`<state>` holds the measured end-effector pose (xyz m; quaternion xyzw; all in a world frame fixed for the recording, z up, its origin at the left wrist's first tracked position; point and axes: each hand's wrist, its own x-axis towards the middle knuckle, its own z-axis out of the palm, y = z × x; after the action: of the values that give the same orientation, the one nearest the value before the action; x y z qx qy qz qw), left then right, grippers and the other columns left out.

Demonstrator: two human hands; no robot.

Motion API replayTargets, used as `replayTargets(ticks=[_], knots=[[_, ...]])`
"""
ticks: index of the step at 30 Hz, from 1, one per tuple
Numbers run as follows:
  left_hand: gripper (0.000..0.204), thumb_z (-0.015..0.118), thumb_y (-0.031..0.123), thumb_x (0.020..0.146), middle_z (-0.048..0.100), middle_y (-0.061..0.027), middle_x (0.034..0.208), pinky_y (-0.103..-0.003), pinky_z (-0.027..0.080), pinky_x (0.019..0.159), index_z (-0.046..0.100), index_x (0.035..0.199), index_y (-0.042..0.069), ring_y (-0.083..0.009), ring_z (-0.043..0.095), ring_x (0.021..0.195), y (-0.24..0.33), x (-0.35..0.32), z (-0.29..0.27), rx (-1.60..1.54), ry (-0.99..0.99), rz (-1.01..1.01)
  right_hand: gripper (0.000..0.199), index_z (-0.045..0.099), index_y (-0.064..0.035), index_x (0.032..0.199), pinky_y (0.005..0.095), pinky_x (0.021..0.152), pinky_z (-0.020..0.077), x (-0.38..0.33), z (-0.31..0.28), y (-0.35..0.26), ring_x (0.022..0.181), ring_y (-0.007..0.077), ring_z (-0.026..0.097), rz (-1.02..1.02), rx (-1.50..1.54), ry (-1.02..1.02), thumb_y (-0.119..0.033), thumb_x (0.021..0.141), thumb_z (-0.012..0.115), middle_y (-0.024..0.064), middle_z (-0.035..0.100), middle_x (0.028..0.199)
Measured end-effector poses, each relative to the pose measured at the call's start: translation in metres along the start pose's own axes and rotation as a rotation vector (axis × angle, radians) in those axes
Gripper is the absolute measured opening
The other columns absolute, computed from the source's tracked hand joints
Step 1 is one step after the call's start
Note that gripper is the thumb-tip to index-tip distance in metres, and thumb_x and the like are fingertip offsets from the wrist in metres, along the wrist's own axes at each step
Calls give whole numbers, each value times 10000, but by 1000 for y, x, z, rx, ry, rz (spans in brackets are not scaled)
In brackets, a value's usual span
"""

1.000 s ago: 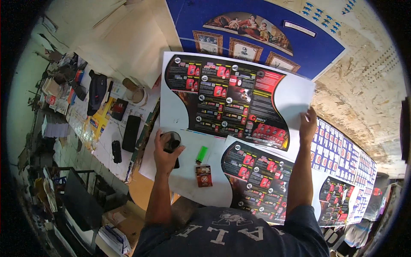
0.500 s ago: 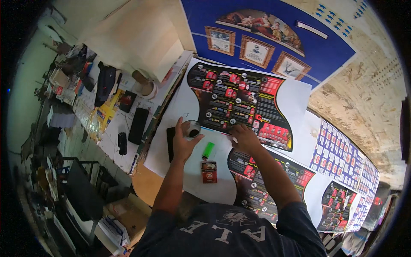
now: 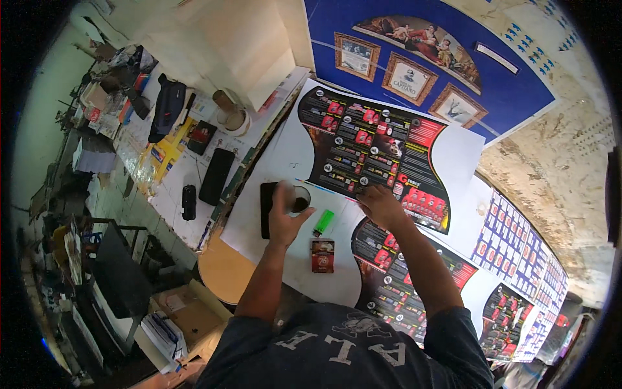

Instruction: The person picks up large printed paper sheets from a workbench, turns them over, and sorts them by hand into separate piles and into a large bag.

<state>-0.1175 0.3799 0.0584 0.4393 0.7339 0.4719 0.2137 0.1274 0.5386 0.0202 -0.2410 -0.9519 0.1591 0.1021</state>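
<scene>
Can see overlapping white printed sheets [image 3: 315,285] carrying a black phone [image 3: 265,212], a green lighter [image 3: 324,222] and a small red box [image 3: 322,256].

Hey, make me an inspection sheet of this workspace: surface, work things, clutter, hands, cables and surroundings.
Surface: covered by an upper printed sheet and, nearer the person, a lower printed sheet.
Work things: both sheets, dark print with white margins.
Clutter: cup with dark contents, black phone-like slab, green lighter, red pack.
Left hand: at the cup, slightly blurred; grip unclear.
Right hand: at the upper printed sheet's near edge.
Cables: nothing seen; left background too dim to tell.
Surroundings: side table with black pouch at left; cardboard box lower left; blue board beyond.
</scene>
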Motion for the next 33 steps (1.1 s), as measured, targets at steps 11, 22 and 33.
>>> replayTargets(ticks=[11,22,33], knots=[[1104,872,132,679,471,-224,1353,-401,405,1045,143,1504,45,-300,496,1235,-15,-12,-3,-93,-9,-85,346,597,-47,1091,448,943,454,-8,-24,-9,1084,349,541,305,343,93,-248,828,698,148,568,1093],[457,712,169,809,535,-183,1116,-456,430,905,537,1190,-13,-373,518,1046,59,-75,47,206,-256,477,972,371,55,1346,507,1023,351,-117,-50,90,1204,419,419,1174,-167,961,-398,647,873,244,465,1263],[360,655,296,846,576,-197,1046,-497,500,786,557,1064,27,-369,606,995,63,-9,157,578,-340,-135,274,585,45,1024,342,735,499,-141,-61,123,806,205,608,945,743,1016,-159,863,673,144,658,922]])
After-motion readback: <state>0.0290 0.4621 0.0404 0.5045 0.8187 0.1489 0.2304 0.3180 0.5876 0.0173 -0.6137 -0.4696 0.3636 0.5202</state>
